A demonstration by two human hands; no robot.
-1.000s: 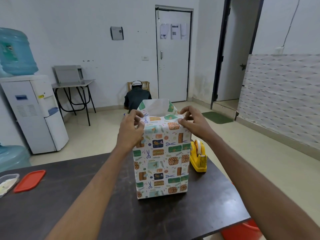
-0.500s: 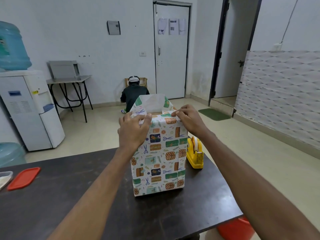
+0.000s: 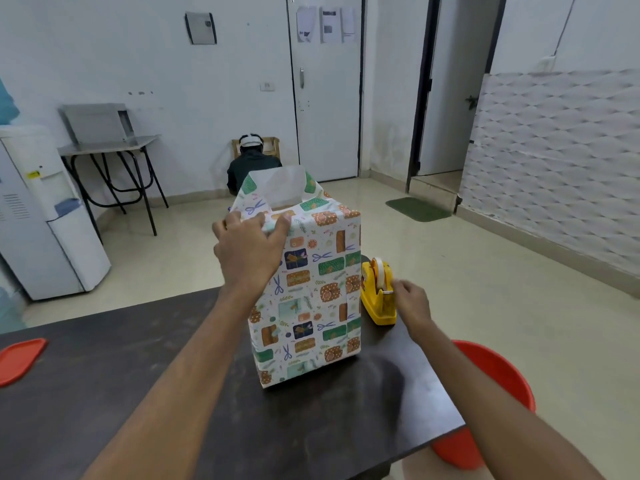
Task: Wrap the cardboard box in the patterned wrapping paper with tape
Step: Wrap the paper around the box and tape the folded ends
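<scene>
1. Box (image 3: 308, 289) standing upright near the far right part of the dark desk (image 3: 138, 393), sides already covered in the patterned wrapping paper (image 3: 332, 271) (scissors, little gifts, green and orange blocks).
2. Top not closed off: far flap (image 3: 282, 187) of paper sticking straight up, plain white inside facing the camera.
3. Left hand (image 3: 247, 252) up at the near top left corner of the box, fingers curled over the edge and pinching the folded paper down against it.
4. Right hand (image 3: 412, 303) down low, right of the box, fingertips pinched at the cutter end of the yellow tape dispenser (image 3: 377, 299). Can't really tell if any tape is actually between the fingers, too small to see.
5. Dispenser sitting on the desk just beside the box's right side, near the desk's far right corner, white roll on top.
6. Red lid (image 3: 19, 358) lying flat way over at the left edge of the desk, well apart from everything else.
7. Red bucket (image 3: 498, 379) on the floor past the right edge of the desk, partly hidden behind the right forearm.
8. Background stuff: white water dispenser (image 3: 45, 220) on the left, someone in dark clothes (image 3: 252, 168) crouched by the far wall, back turned.
</scene>
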